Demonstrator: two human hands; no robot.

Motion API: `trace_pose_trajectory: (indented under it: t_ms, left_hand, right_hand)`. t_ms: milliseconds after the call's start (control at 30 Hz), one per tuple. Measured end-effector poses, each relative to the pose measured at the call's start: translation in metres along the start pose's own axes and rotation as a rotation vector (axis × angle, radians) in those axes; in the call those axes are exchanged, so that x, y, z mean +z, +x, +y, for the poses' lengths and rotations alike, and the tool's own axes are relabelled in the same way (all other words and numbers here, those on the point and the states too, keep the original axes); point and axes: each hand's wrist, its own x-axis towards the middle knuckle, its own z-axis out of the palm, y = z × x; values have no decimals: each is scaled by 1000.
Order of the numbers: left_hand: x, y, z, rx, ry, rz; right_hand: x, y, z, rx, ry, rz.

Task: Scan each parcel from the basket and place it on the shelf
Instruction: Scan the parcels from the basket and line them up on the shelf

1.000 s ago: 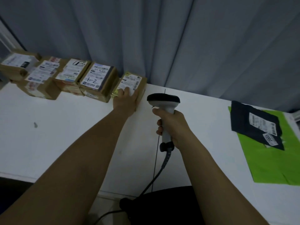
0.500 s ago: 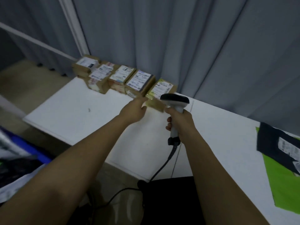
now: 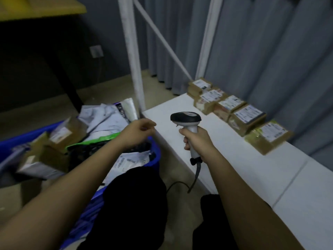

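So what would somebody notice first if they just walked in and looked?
Probably the scanner in the middle, held upright in the right hand. Next, the row of brown parcels lined up along the back of the white shelf, by the grey curtain. Then the blue basket on the left, heaped with more parcels, with the empty left hand above it.

A row of labelled cardboard parcels (image 3: pixel 246 115) is lined up along the back edge of the white shelf (image 3: pixel 225 159), touching side by side.

both forearms outstretched, left hand (image 3: pixel 139 129) loosely curled and empty, right hand (image 3: pixel 197 141) fisted in a grip
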Motion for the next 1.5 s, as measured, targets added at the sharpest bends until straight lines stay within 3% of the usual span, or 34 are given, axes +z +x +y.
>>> trace_pose_trajectory:
  t_ms: [200,400,500,700,933,1000,1067,1267,1500]
  left_hand:
    - [-54,-62,-116,-248,-47,233]
    - [-52,-74,-193,-426,60,158]
    - [-35,-65,-211,-406,185,84]
    - [-5,-28,-232,-222,568,86]
    - [6,-4,-235,-154,909,223]
    - [4,-4,-232,-118,952,198]
    - [0,-8,-226,-112,890,149]
    - [-20,-24,-176,-96,459,295]
    - [-50,-30,-82,122,78,405]
  right_hand:
    - [89,9,5,-46,-179,-170]
    - [141,28,13,-15,-220,-219]
    - [154,38,19,4,-244,-236]
    - [165,61,25,35,-222,-211]
    - [159,75,23,56,-217,-155]
    - [153,76,23,62,-213,-142]
    - [146,74,24,61,-216,-127]
    - [125,60,18,57,-166,-91]
    - [85,35,5,59,23,26]
